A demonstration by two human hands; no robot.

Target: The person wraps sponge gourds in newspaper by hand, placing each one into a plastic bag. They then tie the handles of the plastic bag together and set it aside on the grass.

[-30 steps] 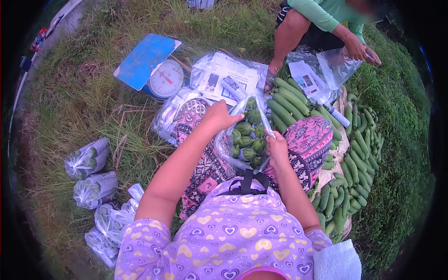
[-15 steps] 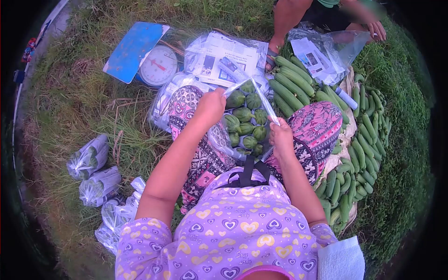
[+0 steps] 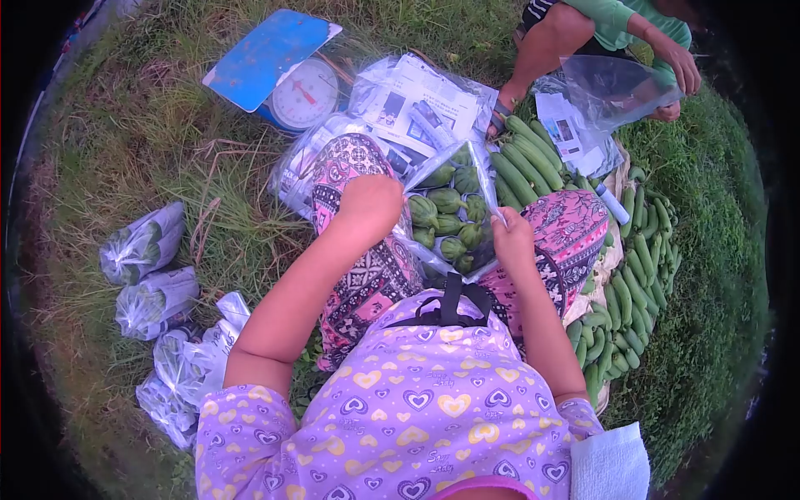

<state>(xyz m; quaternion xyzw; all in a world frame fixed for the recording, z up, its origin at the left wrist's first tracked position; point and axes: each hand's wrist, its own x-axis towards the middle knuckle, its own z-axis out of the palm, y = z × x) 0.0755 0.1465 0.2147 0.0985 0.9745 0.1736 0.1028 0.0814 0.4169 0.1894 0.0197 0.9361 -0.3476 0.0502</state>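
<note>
Between my knees stands an open clear plastic bag (image 3: 425, 247), packed with upright green gourds (image 3: 448, 200) whose stem ends face me. My left hand (image 3: 372, 207) is closed at the left side of its mouth; the pinched edge is mostly hidden behind the fist. On the right, my right hand (image 3: 514, 240) pinches the opposite edge of the mouth, pulling it into a taut fold. Flattened plastic bags lined with newspaper (image 3: 429, 98) lie just beyond the gourds.
A blue dial scale (image 3: 305, 93) stands at the upper left. Filled bags (image 3: 157, 304) rest on the grass at left. Long green gourds (image 3: 637, 275) are piled on a pale sack at right. Another person's hand (image 3: 682, 67) holds a clear bag (image 3: 612, 87) at upper right.
The view has shifted slightly. My hands keep hold of the bag, its mouth now drawn differently, with my left fist turned over more. The other person's bag has been raised and spread.
</note>
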